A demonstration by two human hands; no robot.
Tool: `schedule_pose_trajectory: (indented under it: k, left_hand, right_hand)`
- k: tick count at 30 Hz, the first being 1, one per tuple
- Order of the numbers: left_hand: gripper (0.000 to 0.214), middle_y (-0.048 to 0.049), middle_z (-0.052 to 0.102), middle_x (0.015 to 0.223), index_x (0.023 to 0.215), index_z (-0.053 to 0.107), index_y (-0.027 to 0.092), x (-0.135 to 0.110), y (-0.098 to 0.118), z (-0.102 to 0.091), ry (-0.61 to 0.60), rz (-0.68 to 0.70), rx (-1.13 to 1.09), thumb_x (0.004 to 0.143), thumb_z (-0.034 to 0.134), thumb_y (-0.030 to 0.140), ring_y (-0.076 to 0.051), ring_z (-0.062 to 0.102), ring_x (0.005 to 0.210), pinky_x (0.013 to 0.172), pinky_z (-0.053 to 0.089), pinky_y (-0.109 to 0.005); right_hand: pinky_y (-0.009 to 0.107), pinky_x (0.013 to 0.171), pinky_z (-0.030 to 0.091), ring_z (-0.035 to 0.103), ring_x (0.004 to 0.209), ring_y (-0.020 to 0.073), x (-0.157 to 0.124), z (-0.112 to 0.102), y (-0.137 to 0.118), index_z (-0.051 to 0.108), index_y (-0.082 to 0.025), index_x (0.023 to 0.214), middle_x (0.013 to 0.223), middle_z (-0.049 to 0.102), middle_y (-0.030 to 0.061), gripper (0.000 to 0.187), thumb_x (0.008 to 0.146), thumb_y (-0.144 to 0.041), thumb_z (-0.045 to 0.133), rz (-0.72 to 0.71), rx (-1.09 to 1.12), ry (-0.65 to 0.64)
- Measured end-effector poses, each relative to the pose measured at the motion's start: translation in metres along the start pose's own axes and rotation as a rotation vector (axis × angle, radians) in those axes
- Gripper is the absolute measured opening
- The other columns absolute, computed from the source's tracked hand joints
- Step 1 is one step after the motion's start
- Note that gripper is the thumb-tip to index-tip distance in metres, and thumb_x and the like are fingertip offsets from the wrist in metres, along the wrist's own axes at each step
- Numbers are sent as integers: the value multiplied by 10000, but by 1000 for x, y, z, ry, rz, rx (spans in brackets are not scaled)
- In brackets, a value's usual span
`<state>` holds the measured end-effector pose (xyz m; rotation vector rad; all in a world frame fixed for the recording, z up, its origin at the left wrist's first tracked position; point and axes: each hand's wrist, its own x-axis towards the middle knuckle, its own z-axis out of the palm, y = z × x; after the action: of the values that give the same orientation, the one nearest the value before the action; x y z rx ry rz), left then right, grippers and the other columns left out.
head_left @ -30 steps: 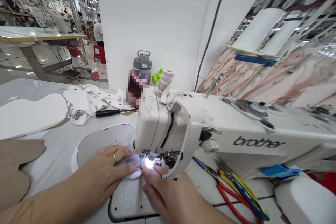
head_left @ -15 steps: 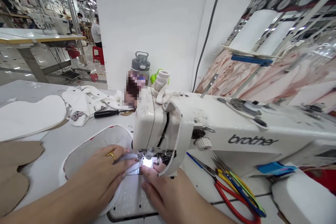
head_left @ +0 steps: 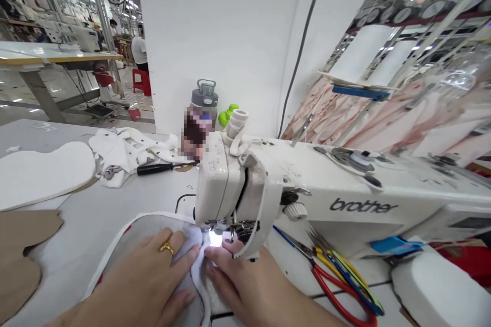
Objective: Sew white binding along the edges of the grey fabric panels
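Observation:
A white Brother sewing machine stands on the table, its lit needle area just ahead of my fingers. A grey fabric piece with a white edge lies under the needle. My left hand, with a gold ring, lies flat on the fabric, fingers stretched toward the needle. My right hand presses the fabric edge with its fingertips right below the presser foot; part of it is hidden under the machine head.
Red-handled scissors and other colored snips lie right of the needle. A black-handled tool, white spotted cloth, a white cut shape and brown cardboard patterns lie to the left. Bottles stand by the wall. A person stands far back.
The fabric piece has been turned and drawn toward me, and both hands have slid back with it. The view has shifted slightly.

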<state>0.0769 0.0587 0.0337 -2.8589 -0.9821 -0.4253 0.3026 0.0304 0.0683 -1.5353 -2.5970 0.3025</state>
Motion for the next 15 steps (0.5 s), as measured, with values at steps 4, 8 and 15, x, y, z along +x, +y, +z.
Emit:
schedule_pose_trajectory:
  k: [4, 8, 15]
  left_hand:
    - [408, -146, 725, 1109, 1246, 654, 210, -2, 3, 1, 31, 17, 81, 866, 510, 260, -328, 673, 932, 738, 567, -474]
    - [482, -135, 767, 1014, 1107, 730, 172, 3, -2, -14, 22, 92, 127, 761, 412, 68, -292, 717, 851, 718, 575, -428]
    - [405, -42, 728, 1111, 1185, 674, 327, 8, -19, -30, -136, 84, -12, 887, 453, 165, -264, 686, 937, 731, 563, -395]
  right_hand:
    - [358, 789, 533, 674, 864, 253, 0, 2, 1, 646, -208, 1233, 950, 703, 110, 329, 1012, -307, 424, 24, -8, 11]
    - [348, 796, 542, 678, 882, 254, 1, -1, 0, 636, -202, 1255, 978, 706, 119, 339, 1010, -309, 427, 33, 12, -17]
    - [341, 791, 537, 682, 879, 256, 2, -5, -1, 642, -203, 1210, 973, 711, 112, 307, 1011, -305, 431, 33, 0, -40]
